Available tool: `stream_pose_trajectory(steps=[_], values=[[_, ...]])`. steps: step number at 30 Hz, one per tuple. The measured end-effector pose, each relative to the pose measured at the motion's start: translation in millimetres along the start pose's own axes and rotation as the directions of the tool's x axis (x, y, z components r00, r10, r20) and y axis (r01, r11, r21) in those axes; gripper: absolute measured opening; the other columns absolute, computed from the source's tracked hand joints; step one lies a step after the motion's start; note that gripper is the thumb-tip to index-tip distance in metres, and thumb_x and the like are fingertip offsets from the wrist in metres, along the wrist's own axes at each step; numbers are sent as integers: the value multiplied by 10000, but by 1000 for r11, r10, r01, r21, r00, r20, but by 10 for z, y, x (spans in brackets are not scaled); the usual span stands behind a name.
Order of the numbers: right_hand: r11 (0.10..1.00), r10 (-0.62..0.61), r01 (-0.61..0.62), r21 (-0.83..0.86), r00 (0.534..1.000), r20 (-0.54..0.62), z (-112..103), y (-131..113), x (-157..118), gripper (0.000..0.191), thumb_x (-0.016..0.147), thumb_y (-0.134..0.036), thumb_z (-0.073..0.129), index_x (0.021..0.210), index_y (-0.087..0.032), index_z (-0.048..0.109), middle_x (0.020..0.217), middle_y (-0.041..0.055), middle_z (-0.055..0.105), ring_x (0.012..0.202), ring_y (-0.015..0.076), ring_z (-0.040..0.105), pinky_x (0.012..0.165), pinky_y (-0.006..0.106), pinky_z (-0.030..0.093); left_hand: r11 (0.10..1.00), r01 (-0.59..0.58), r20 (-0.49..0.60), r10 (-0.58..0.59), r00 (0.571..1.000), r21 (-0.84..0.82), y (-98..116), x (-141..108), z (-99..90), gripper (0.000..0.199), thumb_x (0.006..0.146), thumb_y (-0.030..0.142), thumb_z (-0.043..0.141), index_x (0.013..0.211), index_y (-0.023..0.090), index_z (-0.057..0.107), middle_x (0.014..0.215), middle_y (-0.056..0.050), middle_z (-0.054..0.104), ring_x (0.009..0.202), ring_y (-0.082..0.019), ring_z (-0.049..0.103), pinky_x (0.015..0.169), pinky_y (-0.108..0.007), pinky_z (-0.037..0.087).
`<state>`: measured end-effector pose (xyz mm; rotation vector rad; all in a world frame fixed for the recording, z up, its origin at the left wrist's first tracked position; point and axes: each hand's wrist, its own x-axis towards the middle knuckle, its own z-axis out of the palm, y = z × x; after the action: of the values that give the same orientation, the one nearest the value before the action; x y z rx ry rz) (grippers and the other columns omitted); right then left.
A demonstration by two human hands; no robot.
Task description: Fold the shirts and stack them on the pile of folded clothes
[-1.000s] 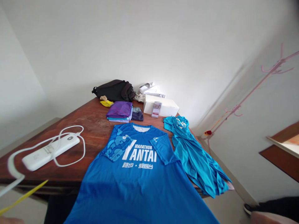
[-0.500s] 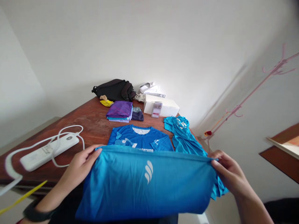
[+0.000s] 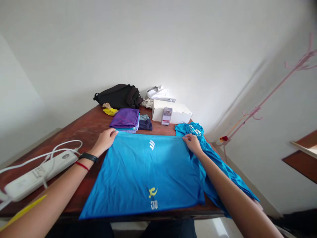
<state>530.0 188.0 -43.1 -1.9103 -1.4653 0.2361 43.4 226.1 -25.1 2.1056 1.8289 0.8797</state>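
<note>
The shirt (image 3: 170, 172) has had its hem (image 3: 163, 135) carried from near to far, hiding the collar; it now looks folded in half, on the table's (image 3: 91, 124) near side. Left hand (image 3: 107, 137) and right hand (image 3: 193, 143) pinch the far corners.

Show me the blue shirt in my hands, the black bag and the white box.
Blue shirt (image 3: 146, 172): head view, spread fabric.
Black bag (image 3: 115, 96): head view, main body.
White box (image 3: 178, 114): head view, front face.

A black bag (image 3: 117, 96) sits left of a white box (image 3: 180, 113), mid-frame. A white power strip (image 3: 37, 176) lies on the bench (image 3: 83, 123), lower left. A pink rack (image 3: 255, 111) stands at the right.
</note>
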Motion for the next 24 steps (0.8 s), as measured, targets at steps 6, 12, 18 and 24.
stream_pose_trajectory(steps=[6,12,18,24], values=[[995,38,-35,-92,999,32,267,56,126,154,851,-306,664,905,-164,689,862,86,729,816,232,671,737,299,458,996,-33,89,26,996,82,-175,233,223,369,919,484,413,875,215,661,892,-97,753,914,-294,708,755,-308,454],[987,28,-25,-157,999,21,262,107,174,178,877,-345,678,946,-181,670,939,92,733,881,245,670,750,295,448,995,-8,92,-1,996,96,-229,285,241,385,932,523,429,923,226,675,919,-101,757,912,-300,710,727,-306,440],[982,31,-27,-185,999,19,293,73,167,164,894,-333,678,976,-192,667,904,88,726,872,256,673,743,303,441,994,34,85,-42,996,101,-196,281,253,382,936,523,474,1020,224,697,1042,-111,771,1007,-306,712,775,-307,488],[990,58,-56,-126,998,15,209,50,99,333,853,-396,732,1070,-154,658,857,86,722,793,242,686,713,307,478,953,246,232,-202,952,-178,-126,154,135,678,882,556,579,1402,134,480,1037,-144,745,784,-263,727,551,-289,544]])
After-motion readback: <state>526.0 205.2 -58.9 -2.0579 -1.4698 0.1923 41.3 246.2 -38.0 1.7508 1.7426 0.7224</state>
